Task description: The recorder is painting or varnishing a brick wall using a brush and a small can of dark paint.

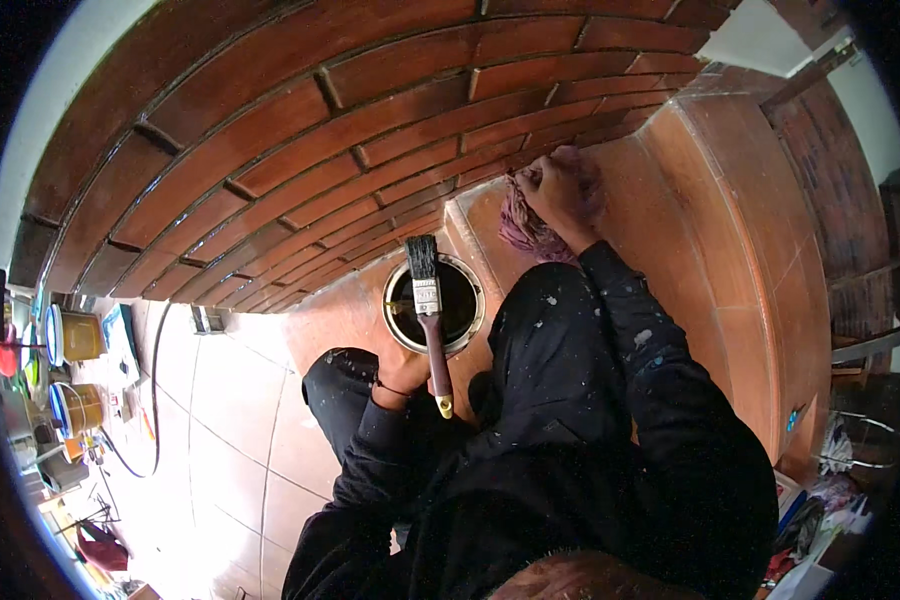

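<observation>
A purplish cloth rag [529, 225] is bunched in my right hand [557, 191], on the tiled step [615, 217] at the foot of the brick wall [390, 135]. In front of me stands an open round can [459, 341] of dark liquid. Across its top rests a flat paintbrush [436, 337], with dark bristles towards the wall and its brown handle towards me. Near the can's lower left side is my left hand [403, 367], its fingers partly hidden by the can, so its grip cannot be made out.
Tiled steps [750, 300] rise at the right. On the pale floor [225, 420] at the left lie a black cable [157, 390] and several buckets [79, 337]. Bags and other items [832, 510] are heaped at the lower right.
</observation>
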`<state>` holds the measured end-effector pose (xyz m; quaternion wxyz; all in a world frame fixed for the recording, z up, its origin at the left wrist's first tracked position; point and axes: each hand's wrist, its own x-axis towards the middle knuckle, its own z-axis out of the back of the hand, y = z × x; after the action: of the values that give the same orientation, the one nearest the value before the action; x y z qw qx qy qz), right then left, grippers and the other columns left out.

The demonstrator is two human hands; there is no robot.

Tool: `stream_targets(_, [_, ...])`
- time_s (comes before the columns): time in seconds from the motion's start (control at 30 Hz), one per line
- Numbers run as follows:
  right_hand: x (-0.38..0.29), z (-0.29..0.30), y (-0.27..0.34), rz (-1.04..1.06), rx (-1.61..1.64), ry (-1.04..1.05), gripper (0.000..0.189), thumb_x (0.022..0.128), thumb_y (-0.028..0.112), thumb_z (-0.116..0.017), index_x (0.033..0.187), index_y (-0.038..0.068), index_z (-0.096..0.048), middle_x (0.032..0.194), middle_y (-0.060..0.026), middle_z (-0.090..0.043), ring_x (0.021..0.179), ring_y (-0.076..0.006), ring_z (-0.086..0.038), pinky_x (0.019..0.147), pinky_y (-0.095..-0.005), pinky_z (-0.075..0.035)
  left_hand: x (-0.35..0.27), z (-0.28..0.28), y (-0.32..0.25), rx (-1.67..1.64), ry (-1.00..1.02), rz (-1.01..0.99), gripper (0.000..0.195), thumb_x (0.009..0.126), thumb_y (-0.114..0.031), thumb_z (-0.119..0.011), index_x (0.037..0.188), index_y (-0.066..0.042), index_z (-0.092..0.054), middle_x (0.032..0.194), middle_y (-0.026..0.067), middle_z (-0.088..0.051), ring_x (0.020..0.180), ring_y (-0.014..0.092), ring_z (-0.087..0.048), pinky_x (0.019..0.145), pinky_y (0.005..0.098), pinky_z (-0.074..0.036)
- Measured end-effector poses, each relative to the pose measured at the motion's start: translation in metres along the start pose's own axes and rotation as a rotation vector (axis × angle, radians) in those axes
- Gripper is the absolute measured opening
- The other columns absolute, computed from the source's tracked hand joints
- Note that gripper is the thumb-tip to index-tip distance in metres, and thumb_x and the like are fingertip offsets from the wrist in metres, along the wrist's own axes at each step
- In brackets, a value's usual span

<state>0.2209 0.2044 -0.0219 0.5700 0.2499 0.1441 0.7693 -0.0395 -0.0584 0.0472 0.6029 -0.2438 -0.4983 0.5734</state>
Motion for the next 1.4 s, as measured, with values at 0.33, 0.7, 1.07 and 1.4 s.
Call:
stream_targets(0.33, [-0.026,-0.007,0.005,0.067,-0.328,0.046,0.041,0.098,0.032,-0.06,0.129,0.006,-0.067,0.125,-0.0211,-0.064,0.109,-0.0407,-0.065,0.092,-0.0496,-0.055,-0.009,0.004,0.005,-0.135,-0.032,0.082,0.071,0.079,-0.025,-0.085,0.138,-0.002,-0.053,0.13,0.0162,-0.063,0.12,0.034,-0.062,0.105,0.0447,-0.048])
stream_targets(0.7, [-0.015,-0.025,0.0,0.226,-0.108,-0.035,0.03,0.095,0.018,-0.063,0.121,0.004,-0.069,0.12,-0.0186,-0.06,0.106,-0.0402,-0.063,0.089,-0.049,-0.055,-0.015,0.002,-0.003,-0.284,-0.04,0.161,0.083,0.073,-0.026,-0.089,0.141,-0.001,-0.05,0.135,0.0173,-0.061,0.124,0.034,-0.061,0.108,0.0431,-0.047])
stream_targets(1.07, [-0.011,-0.038,0.011,0.415,0.228,0.247,0.024,0.09,0.014,-0.07,0.112,0.006,-0.077,0.105,-0.0142,-0.063,0.097,-0.0342,-0.064,0.082,-0.0433,-0.053,-0.013,-0.007,-0.007,-0.149,0.005,0.03,0.091,0.07,-0.02,-0.093,0.144,-0.003,-0.043,0.135,0.0138,-0.058,0.124,0.03,-0.059,0.11,0.043,-0.047])
stream_targets(1.4, [-0.038,-0.017,0.017,0.217,0.064,-0.089,0.026,0.095,0.017,-0.067,0.12,0.011,-0.072,0.113,-0.019,-0.063,0.099,-0.0405,-0.065,0.085,-0.0487,-0.055,-0.011,-0.016,0.004,-0.182,-0.001,0.091,0.101,0.063,-0.025,-0.097,0.145,-0.002,-0.043,0.137,0.0168,-0.058,0.126,0.034,-0.059,0.11,0.0442,-0.047])
